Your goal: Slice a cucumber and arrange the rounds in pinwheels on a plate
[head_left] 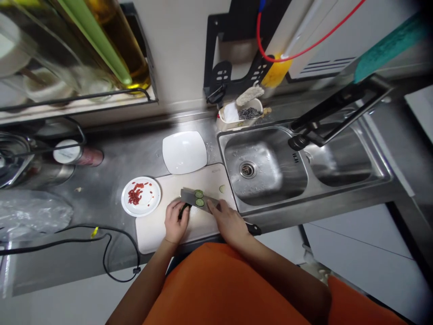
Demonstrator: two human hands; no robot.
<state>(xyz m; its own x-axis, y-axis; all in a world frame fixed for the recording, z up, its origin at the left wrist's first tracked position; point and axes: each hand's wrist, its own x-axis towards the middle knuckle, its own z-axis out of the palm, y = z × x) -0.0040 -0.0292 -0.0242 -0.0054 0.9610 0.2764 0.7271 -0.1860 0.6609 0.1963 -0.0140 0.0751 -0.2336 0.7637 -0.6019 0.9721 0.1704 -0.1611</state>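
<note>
A: Can we say what kind of place is this?

B: We stand before a counter (pixel 118 151) of steel, and a double sink (pixel 282 158) is set into it on our right, with a black faucet (pixel 306 135) above. In front of us lies a white cutting board (pixel 149 234). At its far edge is a square plate (pixel 184 152), and at its far left corner a round plate (pixel 126 205) with small red pieces (pixel 134 195).

A: And how do our hands stand?

B: Our left hand (pixel 175 221) rests low over the board with bent fingers, and between thumb and fingers it holds the cucumber (pixel 183 210). Our right hand (pixel 232 223) is closed on the knife (pixel 188 197), gripping far forward, so that the fingers reach onto the blade. The blade points to the left, just beside the left fingertips.

A: Where do we see the slices?

B: Two cucumber slices (pixel 200 202) are on the flat side of the blade. A single slice (pixel 222 188) lies apart on the board, near the right edge.

A: What about the materials?

B: The counter is dull grey, while the sink shines and has water drops. The plates are smooth and glossy. The blade is broad; the slices are round, pale inside, with a darker green rim. A clear plastic bag (pixel 37 212) lies crumpled on the left.
</note>
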